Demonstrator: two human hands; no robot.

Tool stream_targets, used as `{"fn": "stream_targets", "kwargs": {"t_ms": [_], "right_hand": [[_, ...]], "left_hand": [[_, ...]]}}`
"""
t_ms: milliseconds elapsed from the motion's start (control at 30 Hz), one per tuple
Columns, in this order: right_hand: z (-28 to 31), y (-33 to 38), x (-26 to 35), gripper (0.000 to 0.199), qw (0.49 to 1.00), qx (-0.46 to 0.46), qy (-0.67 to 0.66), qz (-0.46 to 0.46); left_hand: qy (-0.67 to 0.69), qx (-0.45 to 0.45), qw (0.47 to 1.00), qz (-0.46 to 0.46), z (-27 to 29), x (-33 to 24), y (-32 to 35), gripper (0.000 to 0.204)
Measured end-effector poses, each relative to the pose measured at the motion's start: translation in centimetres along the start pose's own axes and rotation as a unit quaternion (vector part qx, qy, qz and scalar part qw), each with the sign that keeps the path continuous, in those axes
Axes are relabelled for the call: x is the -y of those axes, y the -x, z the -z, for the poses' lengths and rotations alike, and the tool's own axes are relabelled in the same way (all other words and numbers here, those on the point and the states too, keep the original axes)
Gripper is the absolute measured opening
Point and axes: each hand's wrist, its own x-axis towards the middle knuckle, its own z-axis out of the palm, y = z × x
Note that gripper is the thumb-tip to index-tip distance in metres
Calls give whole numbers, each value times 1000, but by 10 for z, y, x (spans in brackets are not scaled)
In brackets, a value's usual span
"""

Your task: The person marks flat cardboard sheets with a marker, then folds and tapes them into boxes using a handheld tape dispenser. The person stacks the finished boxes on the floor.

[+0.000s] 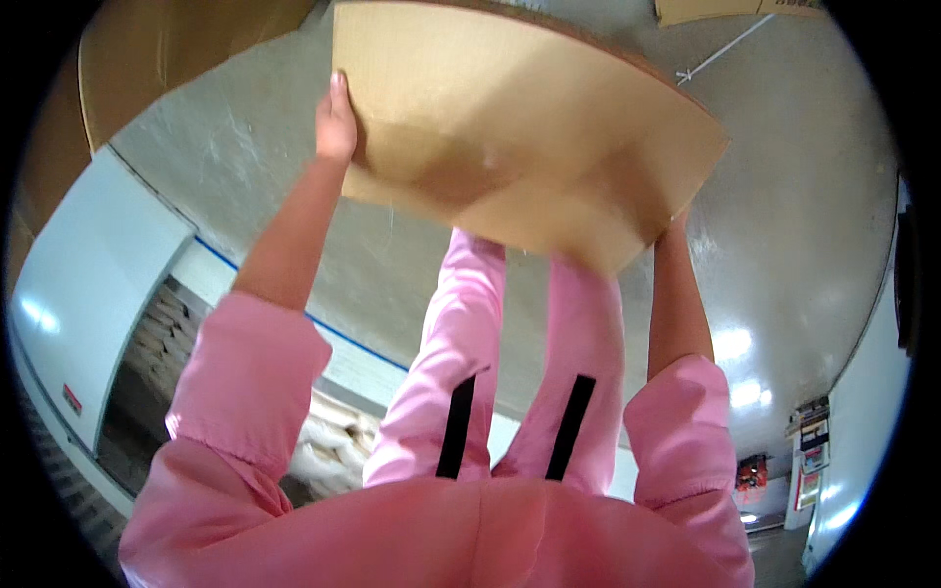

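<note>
A large brown cardboard box (520, 122) is held up in front of me, above the floor, with a broad plain side toward me. It is tilted, its lower right corner dipping toward my legs. My left hand (337, 122) is closed on its left edge, thumb lying along the rim and the other fingers hidden behind it. At the lower right corner my right hand (672, 227) supports the box; most of its fingers are out of sight behind the cardboard. A dark, thin strip shows along the far edge, and I cannot see the box's other sides.
Grey concrete floor (784, 196) spreads around my feet. Big brown cardboard (186, 49) stands at the far left, with another piece (725, 10) at the far right. A white panel (98, 265) is on the left. Shelved items (810, 441) stand at the lower right.
</note>
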Motion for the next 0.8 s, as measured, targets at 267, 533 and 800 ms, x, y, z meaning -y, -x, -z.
{"fn": "stream_targets", "kwargs": {"t_ms": [267, 533, 800], "right_hand": [[2, 26, 38, 42, 996, 9, 75, -44], [110, 177, 175, 40, 995, -53, -51, -63], [87, 305, 414, 38, 957, -31, -272, 92]], "left_hand": [[203, 104, 972, 64, 31, -43, 36, 83], [52, 166, 933, -316, 182, -300, 250, 66], [86, 31, 732, -675, 396, -438, 344, 56]]}}
